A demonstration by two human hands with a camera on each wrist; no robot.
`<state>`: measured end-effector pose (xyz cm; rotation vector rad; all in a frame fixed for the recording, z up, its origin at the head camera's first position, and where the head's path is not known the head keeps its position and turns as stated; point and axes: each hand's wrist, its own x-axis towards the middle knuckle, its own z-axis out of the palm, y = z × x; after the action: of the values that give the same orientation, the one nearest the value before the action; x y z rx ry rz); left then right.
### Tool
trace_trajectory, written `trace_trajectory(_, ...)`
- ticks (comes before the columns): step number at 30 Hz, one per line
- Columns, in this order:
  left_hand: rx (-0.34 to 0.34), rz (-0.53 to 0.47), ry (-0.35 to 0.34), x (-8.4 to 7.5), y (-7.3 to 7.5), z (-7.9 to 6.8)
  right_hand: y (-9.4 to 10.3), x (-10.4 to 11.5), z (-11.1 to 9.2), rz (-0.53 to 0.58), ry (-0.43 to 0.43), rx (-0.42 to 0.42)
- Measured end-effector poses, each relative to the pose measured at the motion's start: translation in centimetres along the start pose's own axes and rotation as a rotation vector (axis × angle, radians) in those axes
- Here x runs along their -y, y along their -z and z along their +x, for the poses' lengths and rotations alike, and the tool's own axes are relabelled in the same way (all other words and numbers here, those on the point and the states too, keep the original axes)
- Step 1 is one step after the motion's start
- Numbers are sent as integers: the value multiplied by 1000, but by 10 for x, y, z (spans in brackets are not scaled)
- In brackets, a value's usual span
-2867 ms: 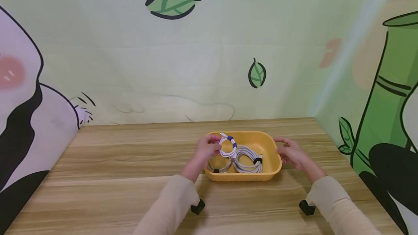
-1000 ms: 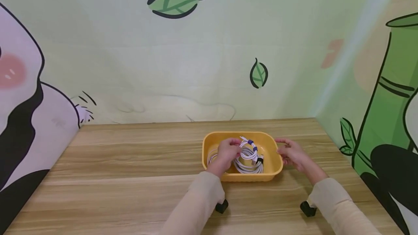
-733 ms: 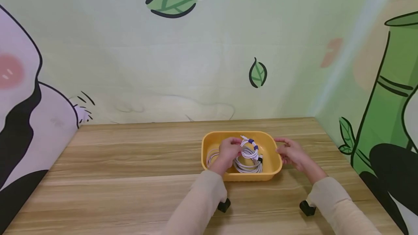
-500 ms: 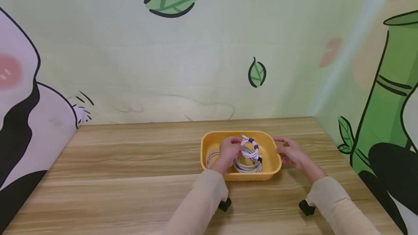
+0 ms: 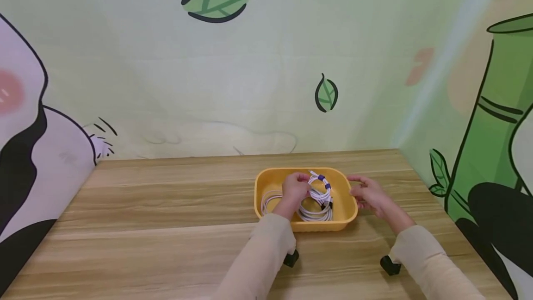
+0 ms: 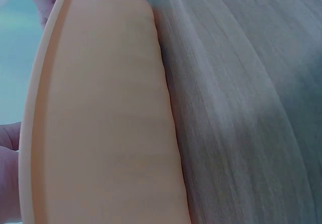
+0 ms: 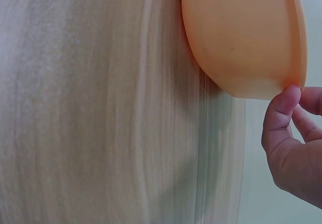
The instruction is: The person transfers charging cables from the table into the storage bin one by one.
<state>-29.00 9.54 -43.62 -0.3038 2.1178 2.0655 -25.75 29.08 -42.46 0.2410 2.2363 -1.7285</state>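
Note:
My left hand (image 5: 294,191) reaches over the yellow basket (image 5: 310,227) and pinches a small coil of white cable (image 5: 320,196) with blue ties. This coil overlaps a larger coil of light grey cable (image 5: 316,218) with a black tie, lying inside. At the basket's left end rests a thin pale cable coil (image 5: 263,205), partly hidden by my left hand. My right hand (image 5: 374,196) is at the basket's right end, its thumb and fingers touching the outside of the rim. In the right wrist view, the thumb (image 7: 284,105) lies against the rim.
A wood-grain table (image 5: 166,198) carries the basket near its back right. Behind stands a wall covering (image 5: 266,59) printed with leaves and cartoon shapes. Black blocks, one (image 5: 390,265) under the right sleeve, sit below the wrists.
Over the earlier frames, my left hand has carried the small white coil rightward, from above the thin coil to above the grey one. My right hand stays at the rim.

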Motion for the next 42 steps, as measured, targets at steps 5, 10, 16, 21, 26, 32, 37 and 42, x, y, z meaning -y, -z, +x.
trace_trajectory(5, -25, 62, -25, -1, -3, 1, 0, 1, 0, -6, -15, -6)
trace_trajectory(10, -50, 136, -69, -1, -4, 0, 0, 1, 0, -7, -11, -7)
trace_trajectory(16, -91, 277, -144, -1, -6, -1, -1, 0, 2, 2, -16, -26)
trace_trajectory(21, -116, 339, -160, 1, -12, 0, 1, -2, 4, 8, -13, -24)
trace_trajectory(26, -142, 342, -184, 4, -19, 0, 0, -4, 4, 28, -4, -20)
trace_trajectory(32, -190, 318, -224, 8, -27, -1, 0, -5, 4, 38, 5, -12)
trace_trajectory(37, -198, 295, -227, 9, -29, -1, 1, -6, 5, 31, 2, -18)
trace_trajectory(42, -186, 287, -210, 8, -29, -2, 1, -6, 4, 29, 6, -12)
